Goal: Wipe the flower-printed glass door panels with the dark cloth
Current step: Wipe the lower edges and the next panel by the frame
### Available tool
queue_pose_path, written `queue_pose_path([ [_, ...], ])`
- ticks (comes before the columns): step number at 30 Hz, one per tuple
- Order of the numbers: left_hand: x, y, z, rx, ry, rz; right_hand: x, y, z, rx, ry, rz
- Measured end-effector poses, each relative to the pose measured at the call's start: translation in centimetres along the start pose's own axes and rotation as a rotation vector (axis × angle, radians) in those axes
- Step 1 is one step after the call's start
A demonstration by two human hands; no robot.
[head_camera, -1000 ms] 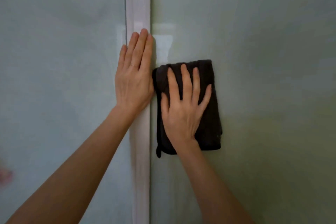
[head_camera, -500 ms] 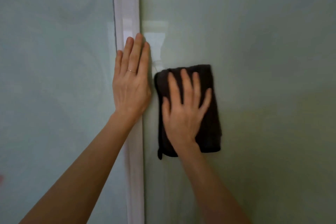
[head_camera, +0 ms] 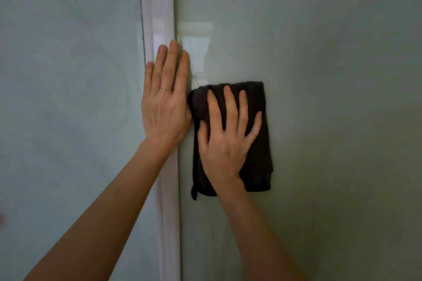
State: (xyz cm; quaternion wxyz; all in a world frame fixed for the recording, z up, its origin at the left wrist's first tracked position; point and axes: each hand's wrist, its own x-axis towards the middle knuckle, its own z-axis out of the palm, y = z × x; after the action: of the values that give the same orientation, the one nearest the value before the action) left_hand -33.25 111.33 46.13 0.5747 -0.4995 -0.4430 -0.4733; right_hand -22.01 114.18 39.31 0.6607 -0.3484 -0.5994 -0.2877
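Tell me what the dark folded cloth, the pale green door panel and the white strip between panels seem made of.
Dark folded cloth: soft matte fabric, maybe terry or microfibre; fuzzy nap, limp edges. Pale green door panel: probably glossy glass; it mirrors a window. White strip: smooth semi-gloss plastic or painted metal; cannot tell which.

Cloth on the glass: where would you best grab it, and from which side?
Probably pinch the cloth by its free right edge, from the right: it lies folded flat under the right hand, and the left hand and frame crowd its left.
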Motion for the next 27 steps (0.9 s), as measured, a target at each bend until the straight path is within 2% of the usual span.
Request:
queue_pose_path([
  [2,-0.1,0.1,0.1,0.014,0.023,-0.006,0.1,2.6,-0.7,-0.012,0.009,-0.002],
  [5,0.0,0.4,0.1,0.043,0.036,-0.024,1.2,6.1,-1.2,-0.085,0.085,0.184],
  [8,-0.1,0.7,0.2,0.053,0.038,-0.04,2.0,5.5,-1.0,-0.127,0.121,0.333],
  [10,-0.1,1.1,0.2,0.05,0.027,-0.052,1.7,3.5,-0.7,-0.118,0.105,0.315],
  [13,-0.1,1.6,0.3,0.05,0.001,-0.062,0.7,1.6,-0.3,-0.082,0.021,0.11],
  [17,-0.3,2.4,0.4,0.044,0.006,-0.041,0.7,3.8,-1.2,-0.04,-0.014,-0.029],
  [19,-0.5,2.8,0.6,0.046,0.026,-0.037,0.8,6.0,-1.7,-0.069,-0.001,-0.012],
  [22,-0.7,3.2,0.9,0.051,0.047,-0.052,1.6,8.1,-2.1,-0.116,0.069,0.156],
  [25,-0.4,4.0,1.4,0.038,0.059,-0.078,2.1,7.0,-1.8,-0.125,0.106,0.267],
  [27,-0.1,5.3,1.9,-0.006,0.048,-0.081,2.0,5.6,-1.4,-0.111,0.095,0.242],
])
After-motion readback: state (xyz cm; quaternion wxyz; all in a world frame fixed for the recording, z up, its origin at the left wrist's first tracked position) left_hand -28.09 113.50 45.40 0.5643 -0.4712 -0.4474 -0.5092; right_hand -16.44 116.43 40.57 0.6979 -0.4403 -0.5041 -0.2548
